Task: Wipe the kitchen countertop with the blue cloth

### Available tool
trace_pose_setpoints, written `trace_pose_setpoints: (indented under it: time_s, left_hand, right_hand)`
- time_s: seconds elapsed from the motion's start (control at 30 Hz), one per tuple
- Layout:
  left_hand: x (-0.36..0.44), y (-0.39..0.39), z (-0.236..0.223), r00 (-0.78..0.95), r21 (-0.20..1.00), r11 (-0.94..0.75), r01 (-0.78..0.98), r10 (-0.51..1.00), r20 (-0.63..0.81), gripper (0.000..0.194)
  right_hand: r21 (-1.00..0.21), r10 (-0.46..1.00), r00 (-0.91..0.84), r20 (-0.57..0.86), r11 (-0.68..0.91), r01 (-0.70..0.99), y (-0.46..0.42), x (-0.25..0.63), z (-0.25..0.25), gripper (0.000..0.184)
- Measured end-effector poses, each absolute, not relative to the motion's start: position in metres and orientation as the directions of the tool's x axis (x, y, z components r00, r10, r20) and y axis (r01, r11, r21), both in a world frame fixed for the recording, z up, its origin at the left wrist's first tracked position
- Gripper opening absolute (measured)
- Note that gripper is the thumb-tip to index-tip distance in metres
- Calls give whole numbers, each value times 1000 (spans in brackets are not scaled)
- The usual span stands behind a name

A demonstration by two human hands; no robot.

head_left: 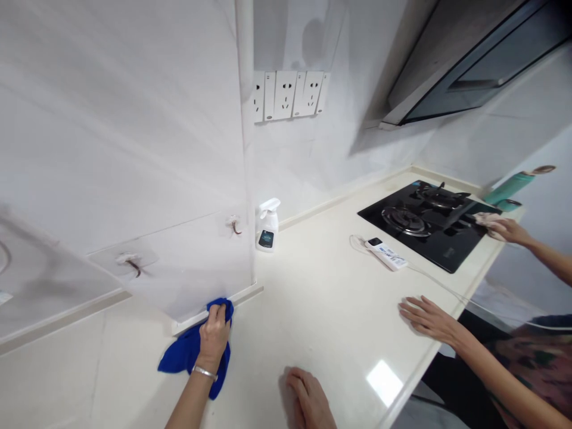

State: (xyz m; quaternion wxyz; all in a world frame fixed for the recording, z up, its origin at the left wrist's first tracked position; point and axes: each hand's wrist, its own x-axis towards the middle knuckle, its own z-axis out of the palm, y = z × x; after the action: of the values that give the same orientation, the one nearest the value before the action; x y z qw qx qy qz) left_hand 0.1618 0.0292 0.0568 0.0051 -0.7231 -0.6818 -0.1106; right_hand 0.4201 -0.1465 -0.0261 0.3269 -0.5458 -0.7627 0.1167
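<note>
My left hand (214, 335), with a silver bracelet on its wrist, grips a blue cloth (185, 354) and presses it against the low ledge at the foot of the white wall panel (179, 280). My right hand (309, 398) rests flat on the cream countertop (322, 298) near the front edge, fingers together and holding nothing. A white spray bottle (267, 226) stands against the wall beyond the cloth.
A co-worker at the right lays one hand (428, 319) flat on the counter and the other (503, 227) at the black gas hob (429, 223). A white power strip (386, 255) with its cord lies beside the hob. Wall sockets (290, 94) and a range hood (473, 65) sit above.
</note>
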Motion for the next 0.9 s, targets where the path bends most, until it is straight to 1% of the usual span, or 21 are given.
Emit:
trace_pose_setpoints:
  time_s: [0.2,0.4,0.5,0.6,0.73,0.9]
  left_hand:
    - [187,48,50,142,185,-181,966,968,208,35]
    - [199,66,44,252,213,-310,926,932,261,33]
    - [206,76,42,322,217,-387,896,903,284,32]
    - [218,87,40,368,220,-440,870,879,305,33]
    - [235,100,38,382,224,-456,861,872,306,33]
    - [248,107,44,364,202,-420,885,893,263,34]
  right_hand:
    - [-570,911,-174,375,374,732,-146,419,-22,46]
    - [-605,904,-164,394,389,694,-142,417,-20,50]
    - [-631,913,-161,375,379,677,-141,416,-17,47]
    - [-631,920,-159,359,365,685,-140,414,-16,43]
    - [-615,924,-150,351,349,707,-137,412,-17,41]
    - [-605,917,-129,378,350,715,-135,410,-13,40]
